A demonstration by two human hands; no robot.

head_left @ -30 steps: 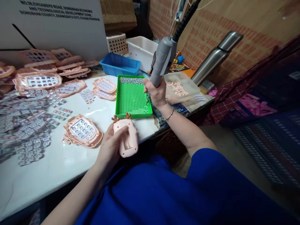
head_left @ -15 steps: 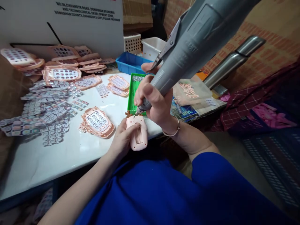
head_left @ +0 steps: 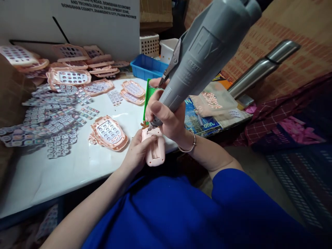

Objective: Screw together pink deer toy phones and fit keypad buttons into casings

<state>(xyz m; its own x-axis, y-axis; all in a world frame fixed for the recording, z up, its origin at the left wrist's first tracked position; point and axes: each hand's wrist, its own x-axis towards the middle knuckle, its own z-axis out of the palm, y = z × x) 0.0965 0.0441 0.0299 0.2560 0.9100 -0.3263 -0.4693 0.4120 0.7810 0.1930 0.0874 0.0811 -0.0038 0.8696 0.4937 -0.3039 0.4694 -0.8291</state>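
Note:
My left hand (head_left: 136,152) grips a pink toy phone (head_left: 157,152) by its side, thumb laid across its back. The back faces up, showing a battery recess, screw holes and brown antlers at the top end. In my right hand (head_left: 168,117) is a grey electric screwdriver (head_left: 192,69), tilted with its body up to the right and fingers wrapped round its lower part. Its bit points down at the upper left corner of the toy phone; whether it touches a screw is too small to tell. Left of my hands lies a pink phone front shell (head_left: 110,133) with a keypad sheet.
Keypad sheets (head_left: 62,121) spread over the left of the white table (head_left: 85,173), with stacked pink shells (head_left: 68,77) behind. A green tray (head_left: 150,93) is partly behind my right hand. Beyond are a blue bin (head_left: 147,67), a clear tub (head_left: 220,100) of small pink parts and a steel flask (head_left: 261,69).
The screwdriver has swung more upright and its bit has shifted slightly left on the phone's top end. My left hand keeps its hold. The whole view has moved a little.

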